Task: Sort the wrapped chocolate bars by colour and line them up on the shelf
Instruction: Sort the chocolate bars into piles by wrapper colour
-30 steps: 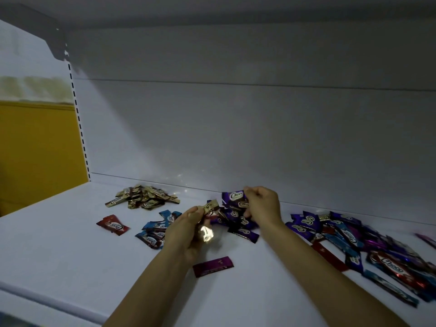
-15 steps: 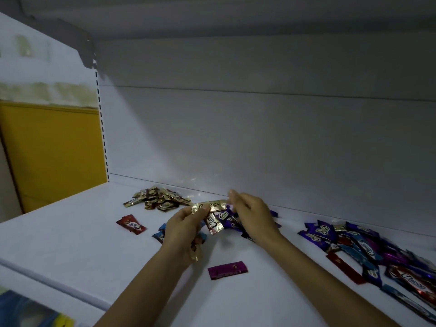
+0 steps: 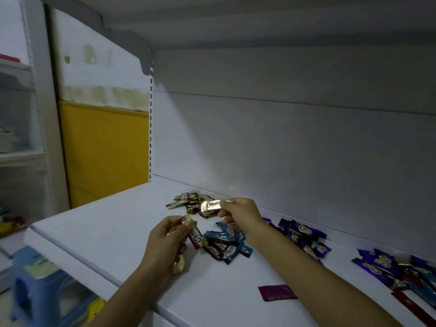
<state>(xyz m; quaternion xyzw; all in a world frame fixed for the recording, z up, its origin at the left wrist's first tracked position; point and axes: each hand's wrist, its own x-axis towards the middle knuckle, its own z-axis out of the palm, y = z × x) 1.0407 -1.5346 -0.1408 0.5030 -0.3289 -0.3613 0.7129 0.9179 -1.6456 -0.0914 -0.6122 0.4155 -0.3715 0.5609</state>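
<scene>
On the white shelf (image 3: 99,227) my right hand (image 3: 243,215) pinches a gold wrapped bar (image 3: 210,206) just over the gold pile (image 3: 188,202) near the back wall. My left hand (image 3: 168,244) grips several gold bars (image 3: 179,265), close to the front of the blue pile (image 3: 226,244). A red bar (image 3: 195,236) shows beside its fingers; I cannot tell whether the hand holds it. A purple pile (image 3: 304,237) lies right of my right forearm. A mixed heap (image 3: 401,270) of purple, blue and red bars sits at the far right.
A single magenta bar (image 3: 277,292) lies alone near the front edge. A red bar (image 3: 410,308) lies at the lower right. The shelf's back wall (image 3: 283,149) is close behind the piles. A yellow panel (image 3: 103,149) and a blue item (image 3: 44,289) are left, below the shelf.
The view has swung left. My right hand left the purple pile and now holds a gold bar over the gold pile. My left hand still grips gold bars.
</scene>
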